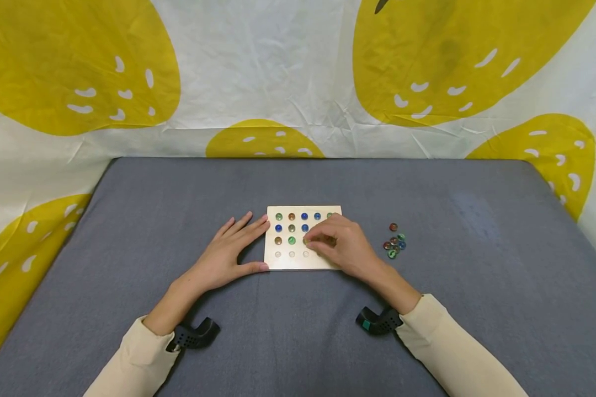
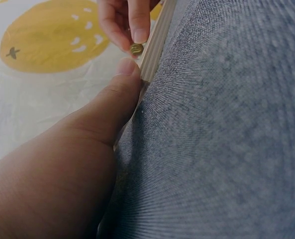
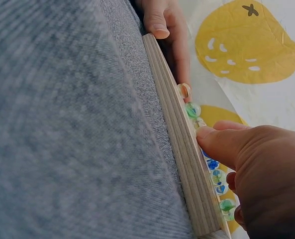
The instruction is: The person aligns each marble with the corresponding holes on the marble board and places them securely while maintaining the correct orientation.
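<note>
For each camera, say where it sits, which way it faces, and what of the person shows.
Head: above, looking forward and down at the wooden board on the grey cloth; both hands, left hand and right hand, and sleeves show.
Left wrist: low by the cloth, looking along the left thumb to the board edge.
Right wrist: low, looking along the board edge; right hand fills the corner.
Shared: both wrist views show the board edge and the opposite hand's fingers.
</note>
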